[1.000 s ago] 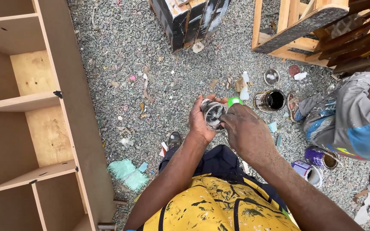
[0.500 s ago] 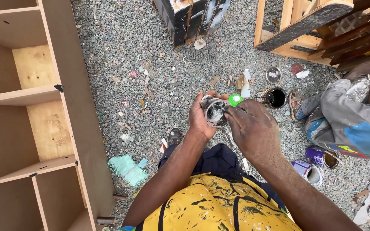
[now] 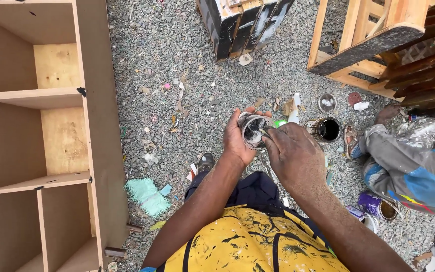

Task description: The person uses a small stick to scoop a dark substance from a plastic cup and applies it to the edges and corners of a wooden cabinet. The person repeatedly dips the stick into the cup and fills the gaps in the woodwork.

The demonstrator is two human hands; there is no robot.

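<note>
Both hands meet over gravel [image 3: 187,45]: left hand [image 3: 238,141] wraps a small round paint-smeared metal tin [image 3: 253,130], while right hand [image 3: 294,153] pinches a thin stick into its open mouth, beside an unfinished wooden shelf cabinet [image 3: 96,151].

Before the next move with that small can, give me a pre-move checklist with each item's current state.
1. Left hand wraps the can: ok.
2. Can held mouth up, roughly level: ok.
3. Right hand is at the can's rim with a thin tool in it: ok; what the tool is, cannot tell.
4. How full the can is: cannot tell; only a pale smeared inside shows.
5. Ground below: an open dark tin stands close to the hands on the gravel: not ok.
6. Another person's legs lie close on the right: not ok.
</note>
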